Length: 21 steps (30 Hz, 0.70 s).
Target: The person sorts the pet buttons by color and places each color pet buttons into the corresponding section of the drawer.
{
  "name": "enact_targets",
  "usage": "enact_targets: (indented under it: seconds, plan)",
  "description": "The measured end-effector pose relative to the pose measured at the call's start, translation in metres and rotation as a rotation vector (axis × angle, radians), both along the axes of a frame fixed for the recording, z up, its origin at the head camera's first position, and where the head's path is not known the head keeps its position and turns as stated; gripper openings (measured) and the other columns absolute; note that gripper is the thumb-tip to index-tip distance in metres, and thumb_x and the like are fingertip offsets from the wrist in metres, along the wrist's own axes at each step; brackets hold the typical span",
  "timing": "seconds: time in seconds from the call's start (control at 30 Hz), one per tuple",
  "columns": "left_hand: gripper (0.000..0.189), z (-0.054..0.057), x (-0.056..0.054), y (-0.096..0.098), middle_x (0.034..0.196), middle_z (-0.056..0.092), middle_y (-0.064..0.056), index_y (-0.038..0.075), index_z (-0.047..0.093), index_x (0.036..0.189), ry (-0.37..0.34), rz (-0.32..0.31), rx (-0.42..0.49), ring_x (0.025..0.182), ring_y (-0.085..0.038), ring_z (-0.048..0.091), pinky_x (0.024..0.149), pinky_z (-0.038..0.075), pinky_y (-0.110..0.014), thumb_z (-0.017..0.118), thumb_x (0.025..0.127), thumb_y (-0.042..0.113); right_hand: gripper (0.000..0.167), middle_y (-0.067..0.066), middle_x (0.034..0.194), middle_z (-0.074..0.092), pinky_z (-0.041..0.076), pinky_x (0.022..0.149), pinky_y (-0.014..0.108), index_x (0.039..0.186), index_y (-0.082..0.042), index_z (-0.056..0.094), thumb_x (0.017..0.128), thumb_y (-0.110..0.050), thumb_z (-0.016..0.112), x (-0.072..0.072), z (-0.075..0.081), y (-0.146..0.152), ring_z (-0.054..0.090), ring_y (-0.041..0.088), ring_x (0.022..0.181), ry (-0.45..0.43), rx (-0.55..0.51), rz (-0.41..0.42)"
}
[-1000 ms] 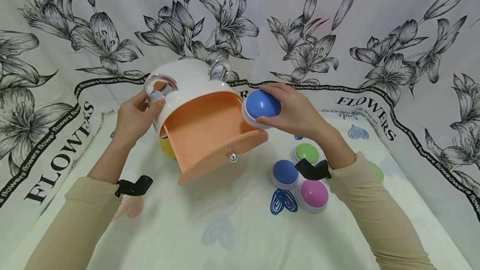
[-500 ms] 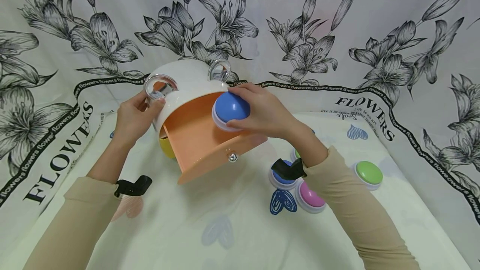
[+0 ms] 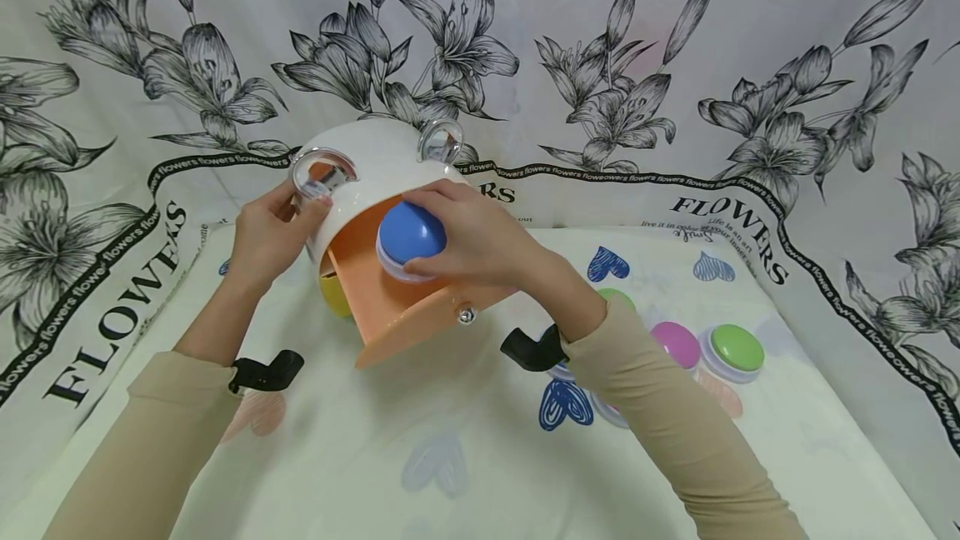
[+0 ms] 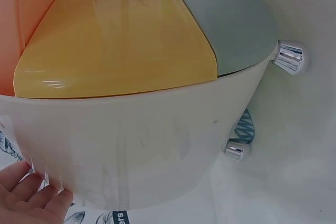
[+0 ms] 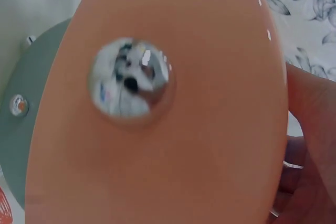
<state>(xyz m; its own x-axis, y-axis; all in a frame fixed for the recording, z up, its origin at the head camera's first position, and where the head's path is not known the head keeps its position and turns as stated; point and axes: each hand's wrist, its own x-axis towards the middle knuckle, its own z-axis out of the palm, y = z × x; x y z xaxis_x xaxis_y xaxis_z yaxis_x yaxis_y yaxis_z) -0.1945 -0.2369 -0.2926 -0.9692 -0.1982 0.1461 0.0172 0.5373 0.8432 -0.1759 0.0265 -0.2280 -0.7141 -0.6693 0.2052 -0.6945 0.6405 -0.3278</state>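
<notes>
In the head view a white rounded drawer box has chrome rings on top and an orange drawer pulled out. My left hand grips the box at its left side, thumb by the left ring; its fingertips touch the white wall in the left wrist view. My right hand holds a blue-domed push button with a white base within the drawer's opening. Whether the base touches the drawer floor cannot be told. The drawer front with its chrome knob fills the right wrist view.
A yellow drawer and a grey-green drawer are shut below. Right of the box, on the heart-printed cloth, lie a pink button and green buttons. Others are partly hidden by my right sleeve.
My right hand has carried the blue button leftward from the drawer's right edge, over the drawer and deeper toward its left part. My left hand and the box stay put.
</notes>
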Motion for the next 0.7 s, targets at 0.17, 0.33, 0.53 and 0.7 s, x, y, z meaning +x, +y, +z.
enact_targets:
  seconds: [0.17,0.33,0.53,0.7]
  plan:
    - [0.071,0.0,0.0,0.0,0.148,0.033,-0.006,0.021,0.033,0.144,-0.012,0.002,0.01,0.133,-0.031,0.033,0.097,0.041,-0.047,0.053,0.085,0.055,0.073,0.004,0.136,0.044,0.05,0.091,0.029,0.137,-0.014,0.043,0.077,-0.044,0.069,0.001,-0.002,-0.012,0.048,0.018,0.116,-0.032,0.044,0.032]
    - [0.072,0.0,-0.001,0.0,0.149,0.031,-0.005,0.021,0.031,0.144,-0.013,-0.008,0.022,0.134,-0.031,0.031,0.097,0.041,-0.047,0.053,0.085,0.055,0.07,0.004,0.135,0.044,0.049,0.092,0.028,0.137,-0.013,0.042,0.078,-0.042,0.068,0.002,-0.001,-0.022,0.048,0.017,0.116,-0.079,0.092,0.053]
    - [0.072,0.0,0.0,0.0,0.149,0.03,-0.006,0.021,0.03,0.145,-0.014,-0.015,0.023,0.135,-0.031,0.03,0.098,0.04,-0.048,0.053,0.085,0.055,0.071,0.003,0.137,0.043,0.049,0.092,0.029,0.139,-0.014,0.04,0.079,-0.043,0.067,0.002,-0.005,-0.033,0.048,0.017,0.117,-0.127,0.156,0.056]
    - [0.072,0.001,0.001,0.001,0.148,0.031,-0.007,0.02,0.031,0.145,-0.018,-0.012,0.019,0.134,-0.032,0.031,0.098,0.04,-0.048,0.052,0.085,0.055,0.07,0.003,0.135,0.044,0.048,0.094,0.027,0.138,-0.013,0.041,0.08,-0.041,0.067,0.001,-0.007,-0.037,0.049,0.016,0.114,-0.136,0.162,0.065]
